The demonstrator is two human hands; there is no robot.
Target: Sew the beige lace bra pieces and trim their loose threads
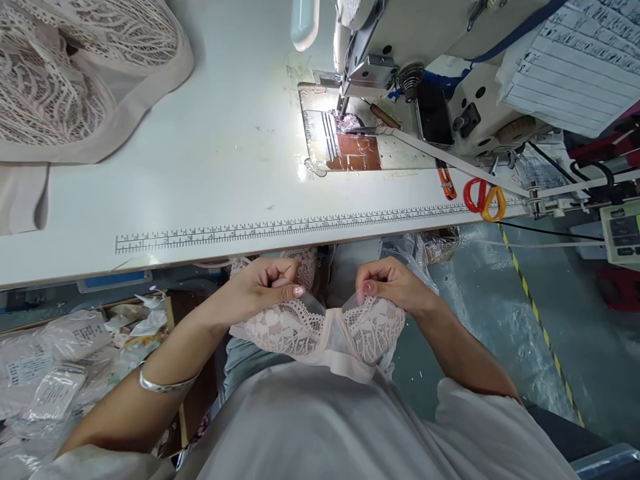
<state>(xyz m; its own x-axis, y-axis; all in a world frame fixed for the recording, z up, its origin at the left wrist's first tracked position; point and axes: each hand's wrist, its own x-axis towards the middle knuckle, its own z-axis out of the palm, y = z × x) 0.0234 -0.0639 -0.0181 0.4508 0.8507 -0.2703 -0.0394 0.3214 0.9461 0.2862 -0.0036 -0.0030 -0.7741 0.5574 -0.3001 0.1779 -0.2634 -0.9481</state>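
A pale pink lace bra [345, 333] is stretched between my two hands, just in front of the table's edge and close to my body. My left hand [273, 283] pinches the top of one cup, thumb pressed against the fingers. On the other cup's upper edge, my right hand [383, 283] grips the fabric the same way. Both lace cups and the smooth centre panel face the camera. The undersides of the cups lie against my shirt, and parts of the straps are hidden.
A sewing machine [370, 80] stands on the white table [225, 167], with a printed ruler [290, 227] along its front. More lace garments [100, 80] lie at the left. Scissors [493, 200] and an orange cutter [446, 180] rest at the right. Plastic-wrapped packs [55, 367] fill a box below.
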